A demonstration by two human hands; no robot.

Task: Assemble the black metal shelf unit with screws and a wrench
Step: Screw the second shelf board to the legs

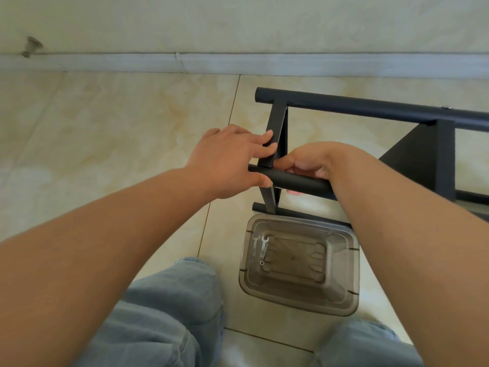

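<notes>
The black metal shelf unit (pixel 370 107) lies on its side on the tiled floor, right of centre. My left hand (pixel 227 160) holds the near round tube (pixel 299 182) at its left end, thumb under it and fingers lying over the flat end panel (pixel 276 133). My right hand (pixel 309 161) grips the same tube just to the right, fingers curled round it. A small silver wrench (pixel 263 246) lies inside the clear plastic bin (pixel 352 263) below the shelf. A screw head (pixel 447 107) shows on the far tube.
A wall and white baseboard (pixel 238 63) run along the back, with a door stopper (pixel 31 46) at far left. My knees in blue jeans (pixel 164 308) are at the bottom. Bare beige tiles (pixel 119 123) spread to the left.
</notes>
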